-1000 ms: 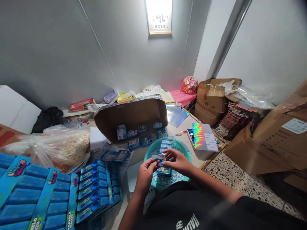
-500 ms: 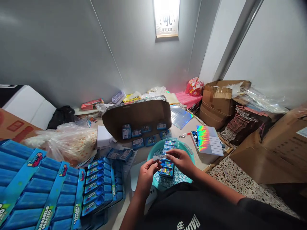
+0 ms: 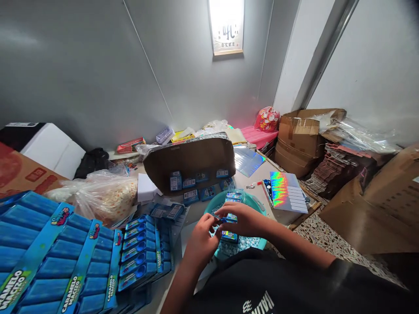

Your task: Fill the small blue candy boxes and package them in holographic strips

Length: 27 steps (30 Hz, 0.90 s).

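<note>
Left hand point(image 3: 203, 237), right hand point(image 3: 246, 219) close together, fingers bent, can't tell what's held! | turquoise basin point(image 3: 252, 201) beneath, blue boxes point(image 3: 230, 237) inside | carton point(image 3: 199, 155) at basin's eleven o'clock

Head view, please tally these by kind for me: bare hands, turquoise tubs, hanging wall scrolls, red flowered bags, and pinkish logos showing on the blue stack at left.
Bare hands: 2 (left hand, right hand)
Turquoise tub: 1
Wall scroll: 1
Red flowered bag: 1
Pinkish logos on the blue stack: 3
Total: 8
</note>
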Available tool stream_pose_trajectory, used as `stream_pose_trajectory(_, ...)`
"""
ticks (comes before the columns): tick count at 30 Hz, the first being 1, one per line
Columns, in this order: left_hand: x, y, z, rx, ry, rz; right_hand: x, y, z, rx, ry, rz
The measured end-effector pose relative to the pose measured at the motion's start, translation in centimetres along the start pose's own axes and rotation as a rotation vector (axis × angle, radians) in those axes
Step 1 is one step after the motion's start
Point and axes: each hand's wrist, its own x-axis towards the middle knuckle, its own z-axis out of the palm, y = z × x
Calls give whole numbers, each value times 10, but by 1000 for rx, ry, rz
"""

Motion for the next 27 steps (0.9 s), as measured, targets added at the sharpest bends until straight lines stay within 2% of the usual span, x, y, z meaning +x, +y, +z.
stream_pose_trajectory(2,-1,2,0,59,-12,19,3,-1,4,-31,18,-26)
stream_pose_trajectory(5,-1,3,1,31,1,31,4,2,9,-49,80,-59)
stream_pose_trajectory(7,1,4,3,-74,38,3,4,3,12,-49,125,-79)
stream_pose_trajectory(9,3,5,6,-293,77,-76,5,3,15,-28,181,-76)
stream_pose_trajectory(13,9,1,15,-678,73,-244,5,3,27,105,338,48)
stream_pose_trajectory(16,10,-8,24,-769,35,-317,2,6,39,296,407,202)
stream_pose_trajectory(20,8,-19,33,-864,45,-416,-3,11,46,478,453,364)
stream_pose_trajectory(23,7,-23,36,-925,42,-459,-5,11,45,515,512,408)
stream_pose_trajectory(27,7,-22,39,-1042,20,-441,-7,9,45,541,540,430)
